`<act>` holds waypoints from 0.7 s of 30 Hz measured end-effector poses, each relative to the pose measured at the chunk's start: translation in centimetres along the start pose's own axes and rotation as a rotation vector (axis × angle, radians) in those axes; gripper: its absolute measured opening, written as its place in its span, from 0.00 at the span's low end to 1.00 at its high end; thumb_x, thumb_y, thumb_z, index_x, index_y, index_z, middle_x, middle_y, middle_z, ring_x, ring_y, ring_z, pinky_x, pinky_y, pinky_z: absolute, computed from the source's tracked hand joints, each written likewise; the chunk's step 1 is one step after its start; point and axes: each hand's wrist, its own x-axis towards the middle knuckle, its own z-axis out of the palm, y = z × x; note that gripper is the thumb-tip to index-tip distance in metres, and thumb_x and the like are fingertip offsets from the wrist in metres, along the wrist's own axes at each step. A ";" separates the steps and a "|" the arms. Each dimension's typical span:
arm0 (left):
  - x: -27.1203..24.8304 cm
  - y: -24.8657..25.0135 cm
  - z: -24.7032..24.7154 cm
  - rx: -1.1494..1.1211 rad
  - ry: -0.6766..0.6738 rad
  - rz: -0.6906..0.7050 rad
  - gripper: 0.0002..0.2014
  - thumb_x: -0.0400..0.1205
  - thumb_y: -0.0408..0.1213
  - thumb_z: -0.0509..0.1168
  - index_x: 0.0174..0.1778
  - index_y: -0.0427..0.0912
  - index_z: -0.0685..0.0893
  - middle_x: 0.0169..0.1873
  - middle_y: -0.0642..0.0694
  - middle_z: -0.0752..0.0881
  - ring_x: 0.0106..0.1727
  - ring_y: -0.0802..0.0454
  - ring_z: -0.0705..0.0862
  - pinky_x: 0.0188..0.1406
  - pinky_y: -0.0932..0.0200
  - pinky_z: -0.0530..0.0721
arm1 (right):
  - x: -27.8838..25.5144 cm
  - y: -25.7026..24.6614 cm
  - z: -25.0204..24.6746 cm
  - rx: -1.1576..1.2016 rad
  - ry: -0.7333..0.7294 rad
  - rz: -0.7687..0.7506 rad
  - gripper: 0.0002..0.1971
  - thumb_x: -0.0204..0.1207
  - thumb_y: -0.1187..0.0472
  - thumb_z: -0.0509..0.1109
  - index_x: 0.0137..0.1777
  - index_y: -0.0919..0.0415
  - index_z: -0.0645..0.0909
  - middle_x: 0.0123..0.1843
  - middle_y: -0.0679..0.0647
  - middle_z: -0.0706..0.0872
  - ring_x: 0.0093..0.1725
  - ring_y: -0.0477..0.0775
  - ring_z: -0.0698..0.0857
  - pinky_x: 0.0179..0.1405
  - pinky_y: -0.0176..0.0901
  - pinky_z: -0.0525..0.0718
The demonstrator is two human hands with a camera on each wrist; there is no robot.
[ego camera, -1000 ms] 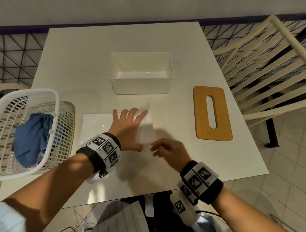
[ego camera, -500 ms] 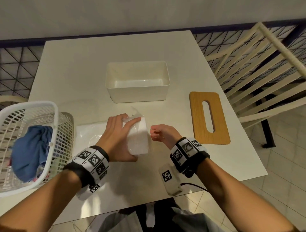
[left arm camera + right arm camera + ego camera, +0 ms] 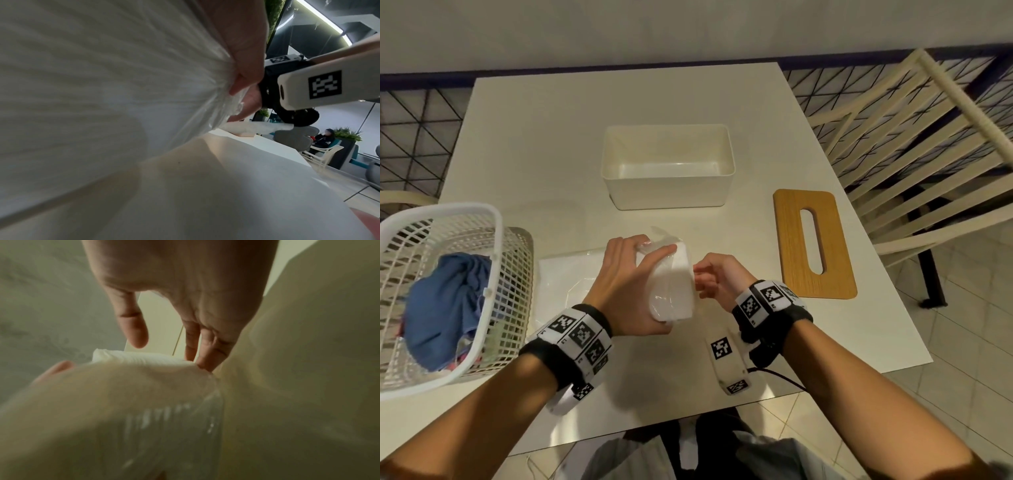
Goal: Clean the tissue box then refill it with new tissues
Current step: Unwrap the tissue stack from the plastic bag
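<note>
Both hands worked tissue pack (image 3: 674, 284) just before empty tissue box (image 3: 667, 164): left hand (image 3: 633, 284) gripped pack; right hand (image 3: 714, 279) apparently pinched plastic wrap; wooden lid (image 3: 813, 243) right of box.

A white worktop (image 3: 544, 144) fills the middle. A cream chair (image 3: 914, 144) stands at the right, on pale floor tiles (image 3: 962, 329).

Your head camera looks steeply down from above the table's (image 3: 524, 144) near edge, taking in its whole top. Your left wrist camera sits low, pressed close against the tissue pack (image 3: 92, 81). Your right wrist camera views the pack (image 3: 141, 357) at close range; all three views share it.
</note>
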 end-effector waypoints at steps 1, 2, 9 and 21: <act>0.0 0.0 0.1 0.006 -0.001 0.000 0.51 0.47 0.66 0.66 0.68 0.48 0.70 0.57 0.29 0.76 0.54 0.32 0.76 0.53 0.45 0.77 | 0.0 0.1 0.0 -0.008 0.010 0.006 0.07 0.69 0.64 0.59 0.30 0.59 0.69 0.28 0.54 0.68 0.25 0.50 0.64 0.29 0.39 0.66; 0.1 0.0 0.1 0.012 -0.003 -0.002 0.51 0.48 0.66 0.65 0.68 0.48 0.70 0.56 0.29 0.77 0.53 0.32 0.76 0.54 0.45 0.77 | 0.0 0.1 0.1 -0.008 0.011 0.005 0.07 0.68 0.64 0.60 0.30 0.60 0.69 0.28 0.55 0.69 0.25 0.50 0.65 0.30 0.40 0.65; 0.8 -0.6 0.3 0.050 0.000 -0.035 0.54 0.48 0.67 0.64 0.71 0.47 0.65 0.61 0.28 0.74 0.58 0.35 0.71 0.59 0.42 0.73 | -0.1 -0.9 0.9 -0.122 0.008 -0.085 0.10 0.49 0.61 0.66 0.31 0.62 0.72 0.36 0.58 0.70 0.28 0.50 0.65 0.38 0.38 0.68; 0.6 -0.7 -0.7 0.003 0.099 -0.080 0.57 0.44 0.62 0.72 0.71 0.48 0.62 0.63 0.27 0.73 0.62 0.46 0.61 0.63 0.35 0.70 | -1.0 -2.2 1.8 -0.075 -0.061 -0.083 0.12 0.54 0.67 0.59 0.39 0.63 0.74 0.32 0.55 0.70 0.28 0.48 0.66 0.31 0.36 0.66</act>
